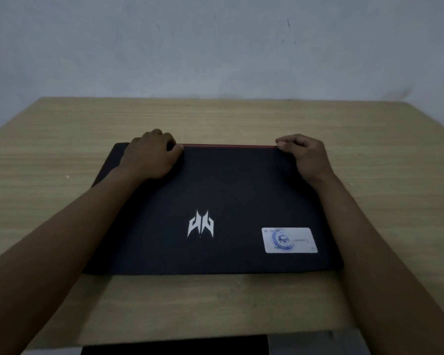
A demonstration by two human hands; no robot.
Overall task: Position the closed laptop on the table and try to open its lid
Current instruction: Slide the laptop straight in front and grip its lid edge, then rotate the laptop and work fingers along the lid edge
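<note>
A closed black laptop [223, 190] lies flat on the wooden table [241, 119], with a white logo and a white sticker on its lid. A red strip runs along its far edge. My left hand [151, 157] rests on the lid's far left part, fingers curled over the far edge. My right hand [305, 157] sits at the far right corner, thumb on the lid and fingers curled over the same edge. The lid lies shut against the base.
A pale wall [215, 47] stands right behind the table's far edge. Bare wood surrounds the laptop on all sides. Below the table's near edge a dark object [174, 347] and a grey surface [318, 344] show.
</note>
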